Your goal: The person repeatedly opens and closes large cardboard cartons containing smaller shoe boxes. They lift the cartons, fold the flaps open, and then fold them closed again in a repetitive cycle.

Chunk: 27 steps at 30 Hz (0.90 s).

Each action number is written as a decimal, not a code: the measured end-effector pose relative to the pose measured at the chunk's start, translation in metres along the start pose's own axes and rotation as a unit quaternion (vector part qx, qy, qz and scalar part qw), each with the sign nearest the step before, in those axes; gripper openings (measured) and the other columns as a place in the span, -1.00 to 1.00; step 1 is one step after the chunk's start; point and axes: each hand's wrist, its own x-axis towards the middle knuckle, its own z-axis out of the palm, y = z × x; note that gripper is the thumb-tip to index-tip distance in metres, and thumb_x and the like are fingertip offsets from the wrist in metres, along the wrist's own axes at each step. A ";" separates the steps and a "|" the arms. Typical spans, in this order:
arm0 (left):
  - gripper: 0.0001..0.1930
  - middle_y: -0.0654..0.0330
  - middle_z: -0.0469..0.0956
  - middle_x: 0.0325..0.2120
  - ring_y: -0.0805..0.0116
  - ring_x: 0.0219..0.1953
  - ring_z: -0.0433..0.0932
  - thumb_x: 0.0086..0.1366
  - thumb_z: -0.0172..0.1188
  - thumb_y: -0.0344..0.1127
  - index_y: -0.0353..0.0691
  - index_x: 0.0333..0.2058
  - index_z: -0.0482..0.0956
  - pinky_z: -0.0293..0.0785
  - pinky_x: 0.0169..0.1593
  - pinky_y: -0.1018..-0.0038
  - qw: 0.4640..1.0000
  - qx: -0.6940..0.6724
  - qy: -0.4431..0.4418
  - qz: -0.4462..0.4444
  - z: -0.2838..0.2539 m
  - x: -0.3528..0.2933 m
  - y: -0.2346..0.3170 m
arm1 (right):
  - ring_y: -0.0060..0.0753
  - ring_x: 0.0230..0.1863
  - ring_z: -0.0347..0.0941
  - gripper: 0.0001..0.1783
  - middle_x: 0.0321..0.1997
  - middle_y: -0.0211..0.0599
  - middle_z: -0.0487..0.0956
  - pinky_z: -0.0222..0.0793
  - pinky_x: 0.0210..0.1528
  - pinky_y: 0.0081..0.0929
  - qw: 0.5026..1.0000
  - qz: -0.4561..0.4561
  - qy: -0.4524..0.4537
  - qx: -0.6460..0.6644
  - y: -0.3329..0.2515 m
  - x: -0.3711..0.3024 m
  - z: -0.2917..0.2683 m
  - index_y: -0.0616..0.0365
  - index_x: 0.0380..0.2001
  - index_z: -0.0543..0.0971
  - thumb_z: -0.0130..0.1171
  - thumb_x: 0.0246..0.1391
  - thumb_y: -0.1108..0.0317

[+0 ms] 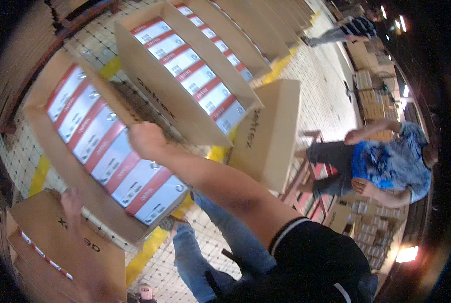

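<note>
Before me stands a large open-topped brown cardboard carton [98,188], tilted in the view. It holds a row of red-and-white boxes [103,151]. My right hand [147,141] is closed at the upper edge of the carton's right wall, and its fingertips are partly hidden. On the other side, my left hand [72,203] is blurred, close to the carton's left wall and over a lower brown carton [64,227]. Whether it touches either carton, or how its fingers lie, I cannot make out.
More open cartons [157,103] of red-and-white boxes stand in a row beyond. A brown carton [268,134] rests by a red metal frame [313,174]. At the right is a person in a blue patterned shirt [389,161]; another [346,30] is farther off. Yellow lines [38,174] mark the tiled floor.
</note>
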 end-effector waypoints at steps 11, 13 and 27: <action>-0.64 0.07 0.53 -0.29 0.15 -0.30 0.51 0.35 0.06 -0.05 -0.28 -0.21 0.50 0.47 -0.23 0.23 0.896 0.406 0.096 -0.151 -0.175 -0.274 -0.127 | 0.09 -0.15 0.55 -0.78 -0.15 0.04 0.59 0.47 -0.13 0.04 0.927 -0.057 -0.256 0.268 -0.176 -0.151 0.176 0.05 -0.25 0.63 0.03 0.08 0.38; -0.64 0.11 0.51 -0.25 0.17 -0.27 0.49 0.36 0.02 -0.02 -0.23 -0.16 0.49 0.45 -0.21 0.22 0.931 0.301 0.096 -0.183 -0.132 -0.327 -0.151 | 0.05 -0.08 0.51 -0.81 -0.22 -0.02 0.57 0.42 -0.07 0.01 0.921 -0.155 -0.250 0.256 -0.168 -0.204 0.189 0.10 -0.27 0.56 -0.02 0.16 0.31; -0.89 0.19 0.56 -0.37 0.46 -0.44 0.53 0.35 0.07 -0.36 -0.26 -0.23 0.51 0.44 -0.40 0.57 0.926 -0.193 -0.193 -0.262 0.223 -0.438 0.079 | 0.08 -0.09 0.55 -0.65 -0.11 -0.02 0.60 0.47 -0.05 -0.05 0.941 0.322 -0.097 0.026 0.289 -0.390 -0.014 -0.10 -0.01 0.56 -0.05 0.16 0.26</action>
